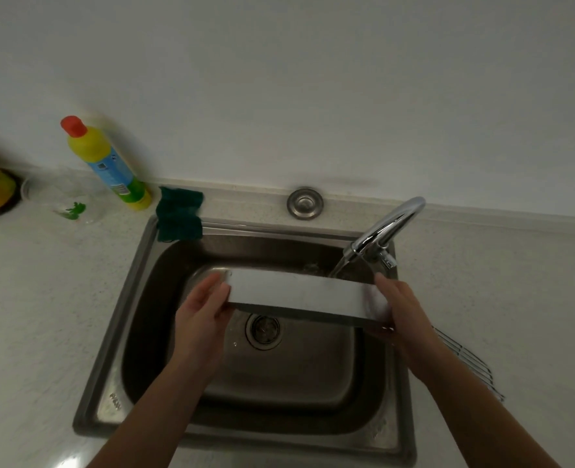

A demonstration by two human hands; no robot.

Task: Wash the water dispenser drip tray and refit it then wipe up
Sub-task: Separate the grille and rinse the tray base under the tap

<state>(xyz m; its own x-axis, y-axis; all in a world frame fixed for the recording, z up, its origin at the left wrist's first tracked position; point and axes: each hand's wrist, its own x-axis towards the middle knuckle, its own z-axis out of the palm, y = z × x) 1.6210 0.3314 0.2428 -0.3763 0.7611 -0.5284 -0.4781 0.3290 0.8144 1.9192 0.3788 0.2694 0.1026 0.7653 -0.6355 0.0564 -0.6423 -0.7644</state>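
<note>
The white drip tray (296, 293) is being held level over the stainless sink (110, 332), above the drain (264, 331), by 2 hands. Its left end is being pinched by the left hand (201, 309), thumb on top; its right end is being clasped by the right hand (402, 312). Water is being run from the chrome faucet (385, 231) onto the tray's far right side. A green cloth (178, 214) is being draped over the sink's rear left corner. A yellow detergent bottle (105, 162) is being kept upright on the tabletop (43, 282).
</note>
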